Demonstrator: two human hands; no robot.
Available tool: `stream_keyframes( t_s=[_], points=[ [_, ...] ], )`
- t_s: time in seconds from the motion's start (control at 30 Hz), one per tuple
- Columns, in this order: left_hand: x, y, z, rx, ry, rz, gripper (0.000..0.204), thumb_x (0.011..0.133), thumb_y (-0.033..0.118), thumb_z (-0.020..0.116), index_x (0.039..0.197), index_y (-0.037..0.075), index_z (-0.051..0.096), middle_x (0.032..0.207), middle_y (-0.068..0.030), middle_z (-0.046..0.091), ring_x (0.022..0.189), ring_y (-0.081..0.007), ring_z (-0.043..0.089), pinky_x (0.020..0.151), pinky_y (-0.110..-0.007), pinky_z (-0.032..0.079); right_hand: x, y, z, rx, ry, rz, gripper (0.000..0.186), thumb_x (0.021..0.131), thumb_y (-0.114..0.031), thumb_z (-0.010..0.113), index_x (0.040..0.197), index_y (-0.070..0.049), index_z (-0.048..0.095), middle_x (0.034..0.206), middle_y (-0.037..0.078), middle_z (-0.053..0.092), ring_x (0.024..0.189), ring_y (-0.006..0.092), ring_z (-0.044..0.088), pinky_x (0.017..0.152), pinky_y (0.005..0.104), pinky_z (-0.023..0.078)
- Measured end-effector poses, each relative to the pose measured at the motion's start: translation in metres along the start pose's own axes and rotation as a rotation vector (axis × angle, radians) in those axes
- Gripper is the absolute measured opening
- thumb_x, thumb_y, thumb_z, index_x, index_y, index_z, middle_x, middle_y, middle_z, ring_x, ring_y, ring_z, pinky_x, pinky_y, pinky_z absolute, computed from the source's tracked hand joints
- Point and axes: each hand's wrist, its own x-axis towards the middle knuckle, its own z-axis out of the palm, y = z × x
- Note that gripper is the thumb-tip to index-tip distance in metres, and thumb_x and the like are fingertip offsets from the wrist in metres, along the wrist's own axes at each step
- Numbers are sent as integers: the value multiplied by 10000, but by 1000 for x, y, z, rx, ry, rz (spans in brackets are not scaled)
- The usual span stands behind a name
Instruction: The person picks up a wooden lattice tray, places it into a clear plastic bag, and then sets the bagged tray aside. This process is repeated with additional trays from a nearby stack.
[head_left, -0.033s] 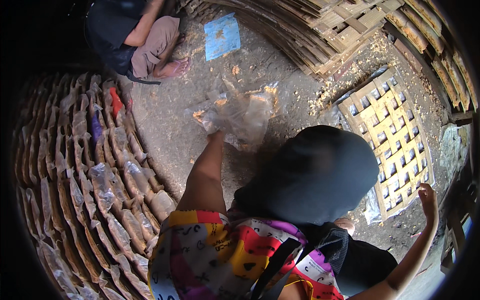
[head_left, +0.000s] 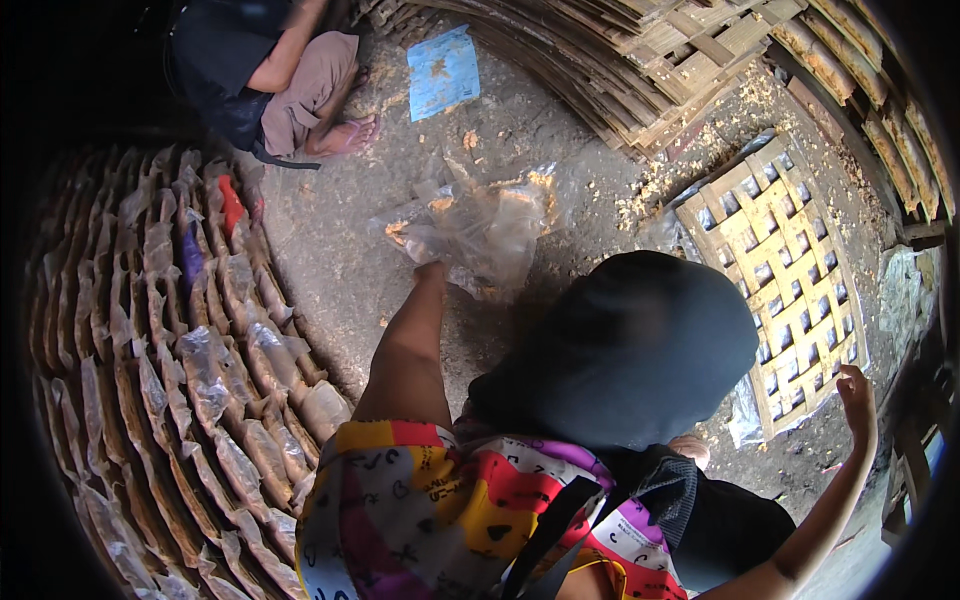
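My left hand (head_left: 432, 271) reaches down to the near edge of a crumpled clear plastic sheet (head_left: 490, 235) on the floor. Its fingers are hidden at the plastic, so their grip does not show. Orange-brown crumbs and bits lie on and in the sheet. Far to the right, my right hand (head_left: 856, 395) is curled closed at the near right corner of a woven bamboo tray (head_left: 790, 290). Whether the fingers grip the tray's edge cannot be made out. Clear plastic shows through the tray's gaps and along its sides.
Upright rows of plastic-covered trays (head_left: 150, 380) fill the left side. Bamboo trays (head_left: 640, 70) are stacked at the back right. Another person (head_left: 270, 85) squats at the back left, near a blue sheet (head_left: 443, 75). My black-clad knee (head_left: 620, 350) rises between my arms.
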Motion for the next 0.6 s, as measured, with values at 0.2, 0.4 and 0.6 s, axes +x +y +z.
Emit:
stream_keyframes(
  t_s=[0.2,0.4,0.6],
  points=[
    [-84,20,3,-298,-265,731,164,921,105,615,1048,4,600,970,-34,632,917,-96,568,851,-280,450,-10,-3,-5,55,90,-111,345,911,-162,540,1219,-19,600,1093,199,667,951,300,641,862,396,480],
    [-217,72,-43,180,-288,1423,114,878,66,639,957,-3,596,1107,-104,612,1027,-196,571,857,-333,452,4,-48,-3,78,41,-109,352,867,-132,614,1198,-13,605,981,177,684,924,275,655,837,386,494],
    [-312,118,-67,96,-748,1404,356,783,-9,622,1139,-17,632,1268,-154,570,1238,-280,520,1037,-349,389,7,-113,13,-20,112,-303,321,820,-109,671,1135,-49,652,912,133,668,884,287,638,812,376,492]
  ],
)
